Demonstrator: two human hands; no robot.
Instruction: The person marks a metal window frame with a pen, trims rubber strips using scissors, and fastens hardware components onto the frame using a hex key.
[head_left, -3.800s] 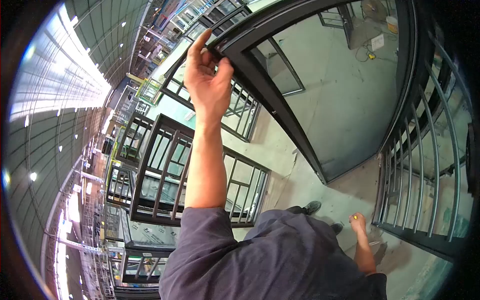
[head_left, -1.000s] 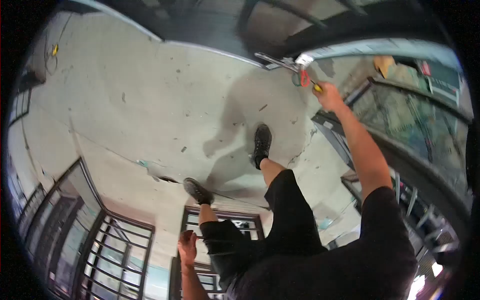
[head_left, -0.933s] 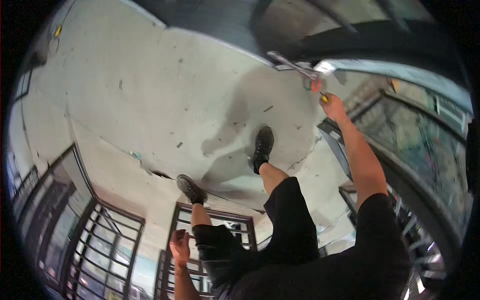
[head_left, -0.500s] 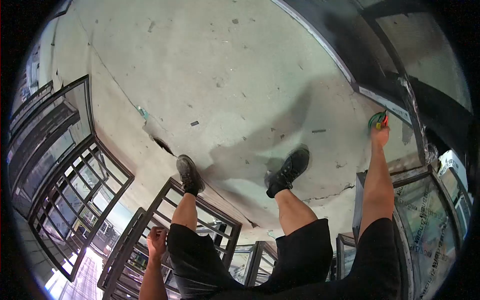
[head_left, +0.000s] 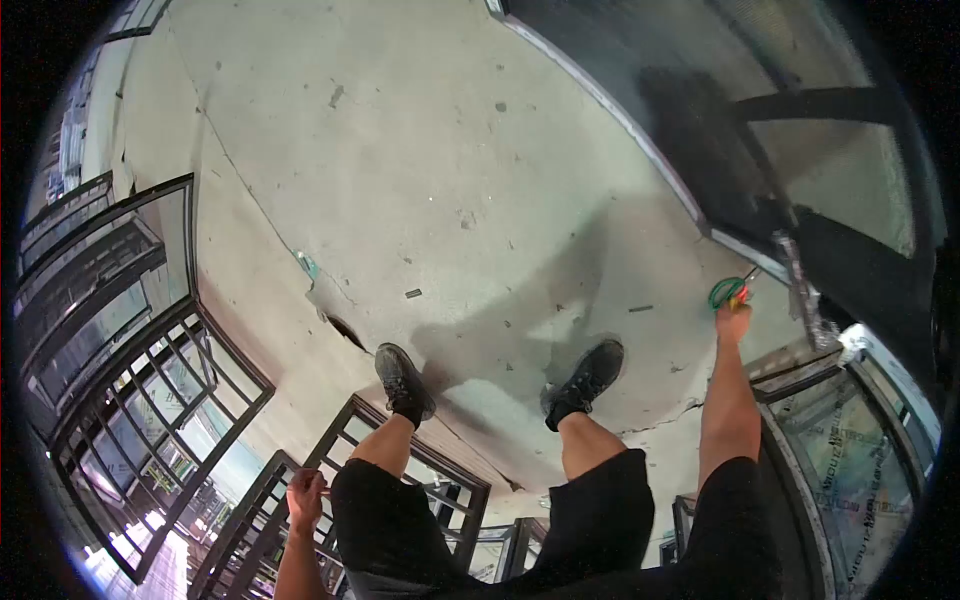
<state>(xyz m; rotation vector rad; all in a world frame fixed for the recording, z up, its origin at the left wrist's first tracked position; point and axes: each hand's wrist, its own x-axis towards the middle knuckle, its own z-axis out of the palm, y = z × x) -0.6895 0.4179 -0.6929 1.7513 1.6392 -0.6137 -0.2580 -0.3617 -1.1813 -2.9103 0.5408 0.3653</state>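
Observation:
In the head view, my right hand (head_left: 733, 318) is closed around green-handled scissors (head_left: 727, 291). Red and yellow show beside the green loop, and a thin metal tip points up and right to the lower edge of a dark framed panel (head_left: 668, 170). Whether the tip touches that edge I cannot tell. My left hand (head_left: 305, 497) hangs low by my left thigh with its fingers curled; anything inside them is hidden. It is nearest to a dark barred window frame (head_left: 385, 428) standing beside my leg.
More dark frames with bars (head_left: 240, 400) stand on the left. At lower right is a framed pane with printed film (head_left: 850, 470). The concrete floor (head_left: 420, 130) has cracks, a hole (head_left: 345, 330) near my left shoe and small scraps (head_left: 413, 293).
My right hand with the scissors has moved down and slightly left in the view. The dark panel appears shifted left and lower. My left hand stays by my thigh, fingers still curled.

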